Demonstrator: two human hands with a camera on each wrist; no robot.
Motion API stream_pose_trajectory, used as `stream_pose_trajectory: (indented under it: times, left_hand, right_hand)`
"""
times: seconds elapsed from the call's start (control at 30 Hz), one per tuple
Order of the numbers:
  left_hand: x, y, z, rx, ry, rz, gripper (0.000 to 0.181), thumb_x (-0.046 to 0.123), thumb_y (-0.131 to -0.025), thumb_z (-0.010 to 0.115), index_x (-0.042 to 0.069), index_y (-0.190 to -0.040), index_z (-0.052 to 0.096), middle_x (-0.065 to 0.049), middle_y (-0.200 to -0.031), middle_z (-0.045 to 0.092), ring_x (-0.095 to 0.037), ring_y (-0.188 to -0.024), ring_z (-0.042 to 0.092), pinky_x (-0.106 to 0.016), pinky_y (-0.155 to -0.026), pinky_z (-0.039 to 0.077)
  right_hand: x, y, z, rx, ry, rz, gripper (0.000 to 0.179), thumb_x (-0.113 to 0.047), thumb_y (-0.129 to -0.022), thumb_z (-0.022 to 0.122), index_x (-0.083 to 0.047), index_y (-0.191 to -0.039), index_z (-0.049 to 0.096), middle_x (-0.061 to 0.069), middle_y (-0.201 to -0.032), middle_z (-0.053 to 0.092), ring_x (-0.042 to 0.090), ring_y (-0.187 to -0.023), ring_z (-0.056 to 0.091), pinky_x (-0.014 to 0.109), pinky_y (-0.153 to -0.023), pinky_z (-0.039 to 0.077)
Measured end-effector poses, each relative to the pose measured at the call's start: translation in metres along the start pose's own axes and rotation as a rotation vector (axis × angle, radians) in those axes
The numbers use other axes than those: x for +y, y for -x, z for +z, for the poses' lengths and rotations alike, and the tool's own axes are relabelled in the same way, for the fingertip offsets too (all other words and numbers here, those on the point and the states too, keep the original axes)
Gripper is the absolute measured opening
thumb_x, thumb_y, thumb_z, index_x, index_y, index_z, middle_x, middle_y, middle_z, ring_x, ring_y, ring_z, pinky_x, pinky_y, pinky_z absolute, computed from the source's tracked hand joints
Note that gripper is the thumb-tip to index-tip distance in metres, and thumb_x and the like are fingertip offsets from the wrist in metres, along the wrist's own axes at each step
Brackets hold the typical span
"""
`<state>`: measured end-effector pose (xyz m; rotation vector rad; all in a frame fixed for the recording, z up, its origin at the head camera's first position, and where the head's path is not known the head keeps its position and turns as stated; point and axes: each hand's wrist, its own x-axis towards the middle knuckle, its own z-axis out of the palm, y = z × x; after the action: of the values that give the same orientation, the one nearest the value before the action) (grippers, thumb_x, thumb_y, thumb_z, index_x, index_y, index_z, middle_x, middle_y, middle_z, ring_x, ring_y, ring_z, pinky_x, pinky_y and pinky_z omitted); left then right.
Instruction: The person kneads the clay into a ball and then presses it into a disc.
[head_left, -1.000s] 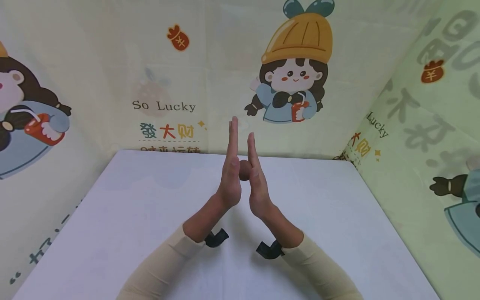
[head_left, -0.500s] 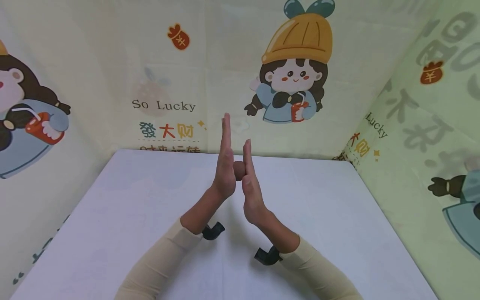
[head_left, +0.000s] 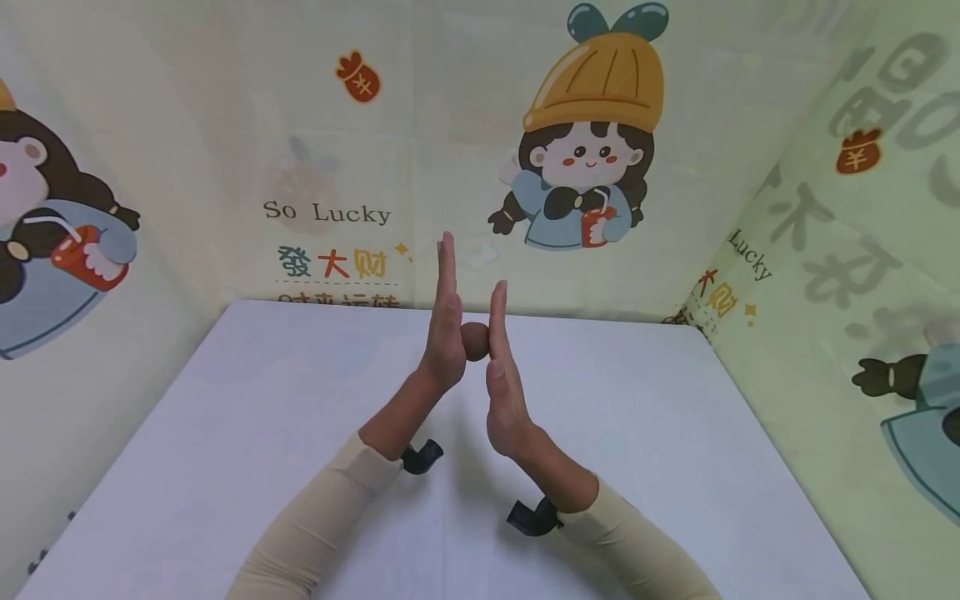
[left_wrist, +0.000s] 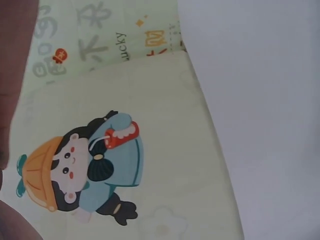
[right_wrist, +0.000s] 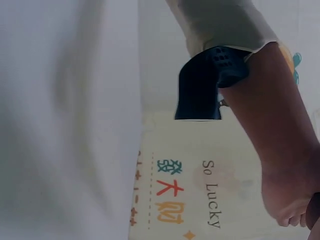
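A small round brown ball [head_left: 476, 342] sits between two upright, facing palms, above the white table. On its left side, the left hand [head_left: 444, 333] presses it near the heel of the palm, with the fingers straight and pointing up. The right hand [head_left: 505, 383] stands a little lower, and its straight fingers touch the ball's other side. In the right wrist view, the left hand [right_wrist: 287, 192] shows at the right edge, with a dark part of the ball [right_wrist: 314, 210] beside it. Only blurred skin shows along the left edge of the left wrist view.
The white table [head_left: 615, 433] spreads below both forearms. Behind it rises a pale cloth backdrop [head_left: 450, 125] printed with cartoon figures and lettering, continuing along both sides. A black wrist mount [head_left: 422, 457] is on the left wrist, another mount [head_left: 533, 517] on the right.
Both hands and the ball have shifted slightly left. The left hand has slid forward and the right hand back, so the ball now lies nearer the left palm's heel and the right fingers.
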<state>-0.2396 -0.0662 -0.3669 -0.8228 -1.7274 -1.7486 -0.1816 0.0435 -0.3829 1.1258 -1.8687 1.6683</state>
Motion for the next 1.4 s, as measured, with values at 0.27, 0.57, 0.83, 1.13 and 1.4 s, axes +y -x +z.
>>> stream_pose_trajectory:
  times: [0.27, 0.57, 0.83, 1.13, 1.4]
  left_hand:
    - [-0.011, 0.007, 0.002, -0.04, -0.004, -0.057, 0.083, 0.064, -0.107, 0.018, 0.013, -0.17, -0.001, 0.001, -0.176, -0.007, -0.012, -0.159, -0.013, -0.051, -0.125, -0.006]
    - [-0.019, 0.019, 0.009, -0.091, -0.023, -0.07, 0.079, 0.062, -0.109, 0.014, 0.014, -0.17, -0.001, -0.002, -0.177, -0.005, -0.014, -0.159, -0.012, -0.054, -0.125, -0.005]
    - [-0.023, 0.031, 0.015, -0.124, -0.039, -0.082, 0.07, 0.049, -0.111, 0.014, 0.013, -0.17, 0.001, -0.003, -0.177, -0.005, -0.016, -0.16, -0.01, -0.056, -0.125, -0.002]
    - [-0.02, 0.044, 0.024, -0.161, -0.014, -0.06, 0.08, 0.061, -0.11, 0.012, 0.008, -0.169, 0.001, -0.015, -0.175, 0.003, -0.022, -0.158, 0.009, -0.054, -0.125, 0.001]
    - [-0.008, 0.051, 0.03, -0.198, 0.034, -0.078, 0.078, 0.058, -0.111, 0.014, 0.007, -0.169, -0.001, -0.006, -0.177, -0.005, -0.019, -0.16, -0.008, -0.059, -0.124, -0.001]
  right_hand:
    - [-0.004, -0.007, -0.003, -0.007, -0.009, -0.045, 0.087, -0.064, -0.109, 0.017, -0.003, -0.166, -0.008, 0.005, -0.175, -0.014, 0.031, -0.16, -0.006, 0.052, -0.126, -0.001]
    - [-0.006, -0.013, -0.009, 0.011, 0.004, -0.049, 0.089, -0.067, -0.107, 0.018, -0.007, -0.167, -0.009, 0.005, -0.176, 0.001, 0.023, -0.086, 0.043, 0.037, -0.083, 0.039]
    - [-0.003, -0.018, -0.014, 0.046, 0.015, -0.057, 0.092, -0.068, -0.107, 0.02, -0.004, -0.167, -0.007, 0.004, -0.176, -0.013, 0.016, -0.102, 0.047, 0.033, -0.095, 0.036]
    - [0.0, -0.026, -0.025, 0.081, 0.026, -0.074, 0.09, -0.066, -0.108, 0.021, -0.004, -0.167, -0.006, 0.006, -0.176, -0.012, 0.019, -0.151, 0.03, 0.037, -0.117, 0.028]
    - [0.003, -0.032, -0.033, 0.111, 0.03, -0.072, 0.087, -0.063, -0.109, 0.021, -0.005, -0.168, -0.005, 0.003, -0.176, -0.01, 0.013, -0.115, 0.051, 0.028, -0.091, 0.039]
